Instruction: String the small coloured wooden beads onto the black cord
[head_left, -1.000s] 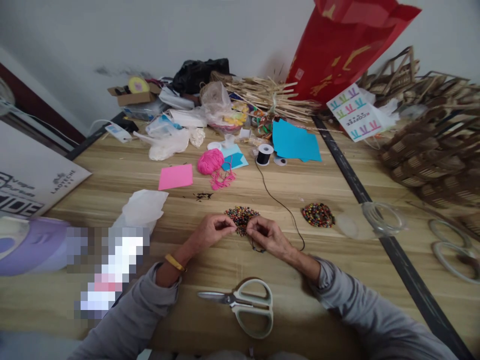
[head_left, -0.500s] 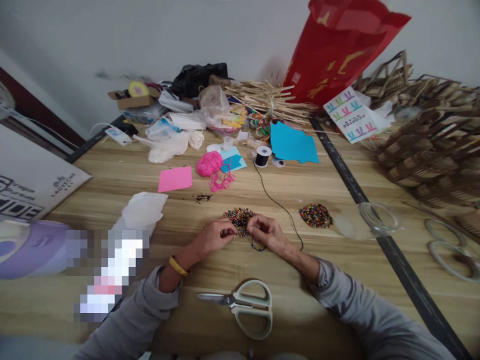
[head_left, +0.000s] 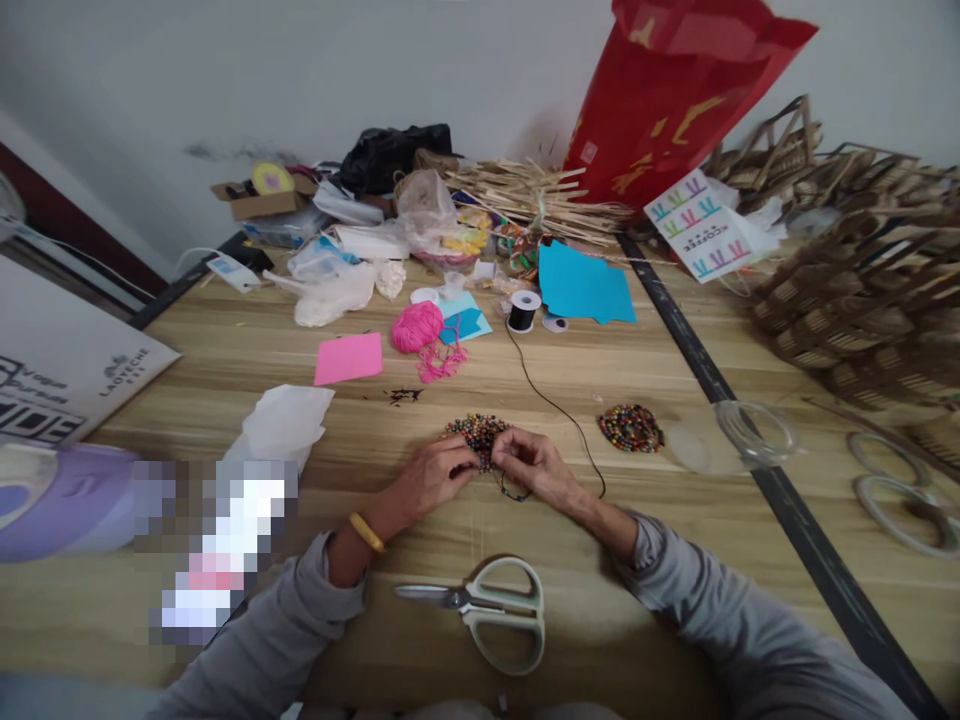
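Has at the left a flat pink paper rectangle (head_left: 349,359) and, a little further right, a scatter of thin black scraps (head_left: 405,396), perhaps cord offcuts, on the wood-grain table (head_left: 420,545). With the bare left hand (head_left: 433,476), reaches to the near-left edge of a loose pile of small, round, multicoloured beads (head_left: 474,432), with fingers curled and thumb close to fingertips; cannot tell whether grasping a bead or only touching the pile. Nearer the body, has metal scissors with pale loop handles (head_left: 463,602) lying flat, out of both hands.

Just right of the pile, shows a few small blue beads (head_left: 514,495) on a short curve of thin black cord (head_left: 556,408). From the wrist, leads back across the table to a white plastic spool wound in black (head_left: 523,313), with no cut visible. With the bare right hand (head_left: 540,468), pinches thumb against forefinger, apparently on that cord; cannot make out the tip.

Further right, has a rounded coil of multicoloured beads (head_left: 631,429) lying apart from the hands, seemingly strung already. On the cord in hand, looks barely begun: carries only those few beads, with the pile lying unthreaded and no finishing knot to be seen.
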